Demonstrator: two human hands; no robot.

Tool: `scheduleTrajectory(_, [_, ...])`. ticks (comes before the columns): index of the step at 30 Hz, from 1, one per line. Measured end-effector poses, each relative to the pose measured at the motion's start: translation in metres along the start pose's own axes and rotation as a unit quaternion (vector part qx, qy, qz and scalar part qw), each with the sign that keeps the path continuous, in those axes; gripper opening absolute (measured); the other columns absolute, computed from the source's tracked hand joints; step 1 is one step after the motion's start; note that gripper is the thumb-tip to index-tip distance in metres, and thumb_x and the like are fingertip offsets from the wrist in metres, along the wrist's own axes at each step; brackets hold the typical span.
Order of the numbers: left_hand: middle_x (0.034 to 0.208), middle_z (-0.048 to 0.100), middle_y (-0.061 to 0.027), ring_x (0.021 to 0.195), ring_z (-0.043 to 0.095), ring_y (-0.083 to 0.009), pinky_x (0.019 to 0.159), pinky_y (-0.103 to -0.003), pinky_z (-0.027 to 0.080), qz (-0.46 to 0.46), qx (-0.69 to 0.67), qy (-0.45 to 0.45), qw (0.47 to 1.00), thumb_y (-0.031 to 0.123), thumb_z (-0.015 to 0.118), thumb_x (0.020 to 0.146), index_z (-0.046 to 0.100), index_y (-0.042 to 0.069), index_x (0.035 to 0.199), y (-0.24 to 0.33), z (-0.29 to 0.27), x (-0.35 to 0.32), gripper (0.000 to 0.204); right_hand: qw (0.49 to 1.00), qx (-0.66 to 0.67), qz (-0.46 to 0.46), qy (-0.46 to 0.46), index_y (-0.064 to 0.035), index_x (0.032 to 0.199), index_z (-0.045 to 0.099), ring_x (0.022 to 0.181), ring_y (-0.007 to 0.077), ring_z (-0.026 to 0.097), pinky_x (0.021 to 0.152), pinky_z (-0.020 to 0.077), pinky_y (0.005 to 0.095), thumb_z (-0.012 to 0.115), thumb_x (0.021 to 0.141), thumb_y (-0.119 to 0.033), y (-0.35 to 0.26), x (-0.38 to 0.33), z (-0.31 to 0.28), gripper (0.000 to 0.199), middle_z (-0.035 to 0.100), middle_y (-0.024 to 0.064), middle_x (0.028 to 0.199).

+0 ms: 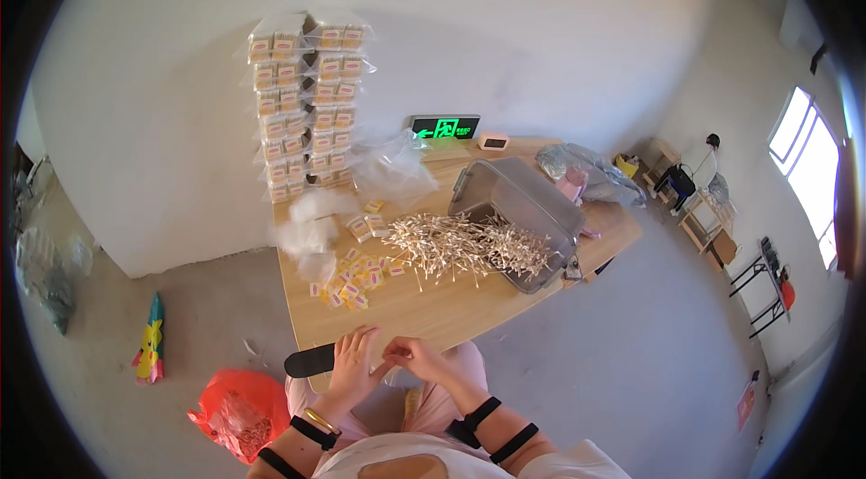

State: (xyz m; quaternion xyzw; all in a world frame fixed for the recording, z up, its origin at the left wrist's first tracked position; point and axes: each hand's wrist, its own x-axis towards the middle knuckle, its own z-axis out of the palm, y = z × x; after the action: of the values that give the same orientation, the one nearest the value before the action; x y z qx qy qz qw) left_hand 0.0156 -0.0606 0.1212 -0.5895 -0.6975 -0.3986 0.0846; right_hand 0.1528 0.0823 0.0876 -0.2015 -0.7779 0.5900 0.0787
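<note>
My left hand (pixel 354 360) is at the table's near edge with its fingers stretched out and its thumb toward my right hand (pixel 417 359). The right hand's fingers are bent together in a pinch. Just under them shows a small clear plastic bag (pixel 400 378), partly hidden by the hands. Beyond my hands lie scattered small yellow-and-white printed cards (pixel 350 284). To their right a large heap of cotton swabs (pixel 437 246) spills from a tipped grey translucent bin (pixel 514 188) onto the wooden table (pixel 433 312).
Two tall stacks of packed swab bags (pixel 281 109) stand at the back left. Near them lie empty clear bags (pixel 392 170) and a few packs (pixel 365 226). A black pad (pixel 309 362) is beside my left hand; a red plastic bag (pixel 242 411) is on the floor. A green exit sign (pixel 445 127) stands behind.
</note>
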Motion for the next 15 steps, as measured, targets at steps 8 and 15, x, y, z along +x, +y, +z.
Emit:
scheduleTrajectory(8, [0.077,0.068,-0.0061,0.074,0.069,-0.0174,0.073,-0.03,0.055,-0.292,-0.309,-0.175,0.888,0.006,0.081,0.079,0.063,0.002,0.114,-0.02,-0.011,0.002,0.04,0.984,0.174,0.021,-0.035,0.0019,0.105,0.068,0.086,0.0123,0.065,0.081,0.0522,0.0279,0.068,0.098,-0.02,-0.017,-0.011,-0.012,0.022,0.071,0.0062,0.094])
scheduleTrajectory(15, [0.083,0.073,-0.0078,0.076,0.071,-0.0183,0.072,-0.032,0.055,-0.114,-0.016,-0.018,0.993,0.013,0.081,0.081,0.068,0.004,0.103,0.01,-0.039,0.019,0.027,0.996,0.08,0.012,0.022,0.0033,0.1,0.07,0.085,0.0131,0.066,0.078,0.0525,0.0281,0.069,0.097,-0.019,-0.016,-0.027,-0.016,0.022,0.072,0.0066,0.092])
